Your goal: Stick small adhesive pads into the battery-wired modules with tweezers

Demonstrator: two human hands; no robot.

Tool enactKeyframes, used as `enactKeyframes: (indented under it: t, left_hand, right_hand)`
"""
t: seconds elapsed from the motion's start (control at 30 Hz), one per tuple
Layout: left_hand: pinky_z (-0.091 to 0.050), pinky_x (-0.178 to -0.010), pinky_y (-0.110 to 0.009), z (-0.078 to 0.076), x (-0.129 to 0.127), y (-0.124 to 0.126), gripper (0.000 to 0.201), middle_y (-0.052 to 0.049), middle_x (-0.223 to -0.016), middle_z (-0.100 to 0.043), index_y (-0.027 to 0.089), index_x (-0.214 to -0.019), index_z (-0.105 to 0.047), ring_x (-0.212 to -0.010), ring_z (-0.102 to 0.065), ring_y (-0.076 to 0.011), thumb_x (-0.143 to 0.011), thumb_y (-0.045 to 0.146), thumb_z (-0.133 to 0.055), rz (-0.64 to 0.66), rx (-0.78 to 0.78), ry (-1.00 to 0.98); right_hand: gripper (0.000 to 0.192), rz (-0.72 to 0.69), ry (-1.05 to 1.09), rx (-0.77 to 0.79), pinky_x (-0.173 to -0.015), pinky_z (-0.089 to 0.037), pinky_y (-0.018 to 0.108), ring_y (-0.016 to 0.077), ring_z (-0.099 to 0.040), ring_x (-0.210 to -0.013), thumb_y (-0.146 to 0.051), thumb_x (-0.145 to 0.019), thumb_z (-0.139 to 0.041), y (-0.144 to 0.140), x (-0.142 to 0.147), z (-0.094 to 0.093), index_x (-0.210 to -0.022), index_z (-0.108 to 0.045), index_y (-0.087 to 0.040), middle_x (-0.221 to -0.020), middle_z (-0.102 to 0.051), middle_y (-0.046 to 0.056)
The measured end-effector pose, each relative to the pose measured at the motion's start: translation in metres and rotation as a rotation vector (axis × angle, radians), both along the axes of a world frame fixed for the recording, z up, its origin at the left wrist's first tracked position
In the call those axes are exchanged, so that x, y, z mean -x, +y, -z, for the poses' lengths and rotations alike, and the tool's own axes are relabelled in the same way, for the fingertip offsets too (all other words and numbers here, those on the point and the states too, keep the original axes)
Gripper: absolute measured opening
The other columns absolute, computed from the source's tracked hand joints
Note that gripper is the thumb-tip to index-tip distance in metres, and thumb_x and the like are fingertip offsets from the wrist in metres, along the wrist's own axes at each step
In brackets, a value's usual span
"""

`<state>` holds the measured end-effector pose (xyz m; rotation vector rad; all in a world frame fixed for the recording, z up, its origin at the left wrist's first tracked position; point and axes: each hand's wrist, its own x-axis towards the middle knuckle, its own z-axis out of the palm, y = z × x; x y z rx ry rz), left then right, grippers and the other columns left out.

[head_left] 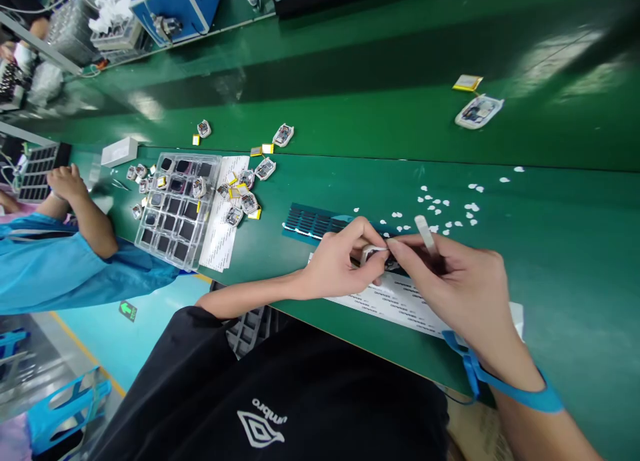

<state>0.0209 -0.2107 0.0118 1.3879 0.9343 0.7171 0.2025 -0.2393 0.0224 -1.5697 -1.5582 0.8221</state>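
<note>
My left hand (340, 264) is closed around a small white-cased electronic device (369, 253), mostly hidden by the fingers. My right hand (465, 284), with a blue wrist strap (530, 395), meets it at the device's edge, thumb and finger pinched. A flat white stick (425, 233) juts up out of the right hand's grip; its lower end is hidden. Under both hands lies a white printed sheet (395, 307). Just beyond the left hand is a teal sheet with rows of black strips (313, 222). Small white bits (440, 204) are scattered past the right hand.
To the left, a clear compartment tray (173, 207) holds dark square pieces. Opened devices with yellow batteries (245, 197) lie beside it, another device (479, 111) at far right. A co-worker's arm (90, 207) rests at the far left. A blue box (177, 11) stands behind.
</note>
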Motion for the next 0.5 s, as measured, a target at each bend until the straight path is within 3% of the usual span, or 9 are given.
enactKeyframes:
  t: [0.2,0.5]
  left_hand:
    - [-0.051,-0.050,-0.020,-0.0057,-0.0027,0.0010,0.028,0.009,-0.060,-0.065,0.024,-0.099,-0.046,-0.053,-0.072,-0.0111,-0.092,0.037,-0.069,0.007,0.143,-0.076]
    - [-0.051,-0.051,-0.021,-0.0001,-0.0073,-0.0019,0.042,0.008,-0.064,-0.068,0.021,-0.114,-0.052,-0.050,-0.067,-0.0099,-0.092,0.047,-0.076,-0.020,0.133,-0.113]
  right_hand:
    - [0.034,-0.041,0.129,0.166,-0.049,-0.038,0.027,0.0108,-0.050,-0.051,-0.055,-0.094,-0.065,0.0048,-0.0019,-0.0020,-0.087,-0.079,-0.024,-0.063,-0.068,-0.001]
    - [0.034,-0.006,0.114,0.084,-0.045,-0.030,0.026,0.0085,-0.041,-0.047,-0.053,-0.092,-0.065,0.0071,-0.0004,-0.0059,-0.079,-0.074,-0.023,-0.052,-0.055,-0.005]
